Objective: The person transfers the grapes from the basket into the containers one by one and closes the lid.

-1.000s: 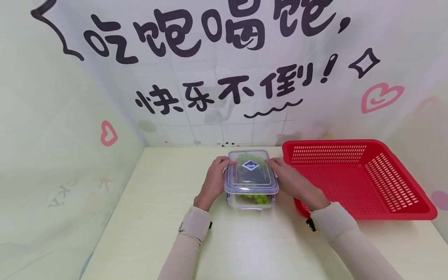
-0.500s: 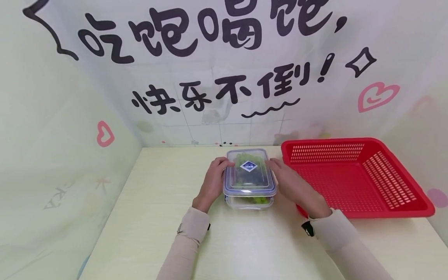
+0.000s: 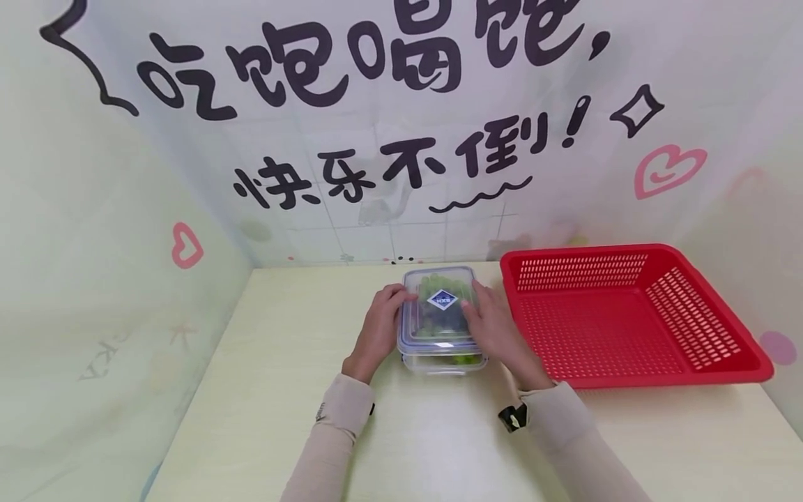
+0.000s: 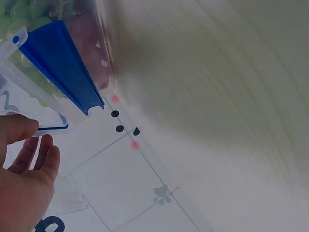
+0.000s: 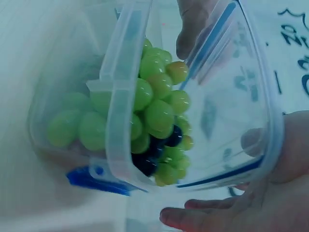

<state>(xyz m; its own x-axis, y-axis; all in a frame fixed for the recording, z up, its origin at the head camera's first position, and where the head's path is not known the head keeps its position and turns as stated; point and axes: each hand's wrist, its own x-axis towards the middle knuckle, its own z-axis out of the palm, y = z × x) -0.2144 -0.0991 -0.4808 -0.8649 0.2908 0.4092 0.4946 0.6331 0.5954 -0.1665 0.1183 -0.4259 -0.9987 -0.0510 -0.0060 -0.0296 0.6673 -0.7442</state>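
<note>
A clear plastic food box (image 3: 415, 363) stands on the table with its clear, blue-edged lid (image 3: 433, 328) tilted above it. Between lid and rim a gap shows in the right wrist view, where green grapes (image 5: 158, 115) and a few dark ones bulge out. Blue side clips (image 4: 62, 65) hang unfastened. At the lid's left edge my left hand (image 3: 375, 331) pinches it, thumb on top and fingers below. My right hand (image 3: 500, 336) lays its thumb on the lid's right part, the other fingers stretched out past that side.
A red plastic basket (image 3: 640, 380) with slotted walls stands close to my right hand. The pale table (image 3: 301, 328) meets a printed cloth backdrop (image 3: 351, 237) just behind the box, with another cloth at each side.
The lid has come down closer to the box, narrowing the front gap. My right hand has shifted left, its thumb sliding further onto the lid's top. The left hand keeps its hold.
</note>
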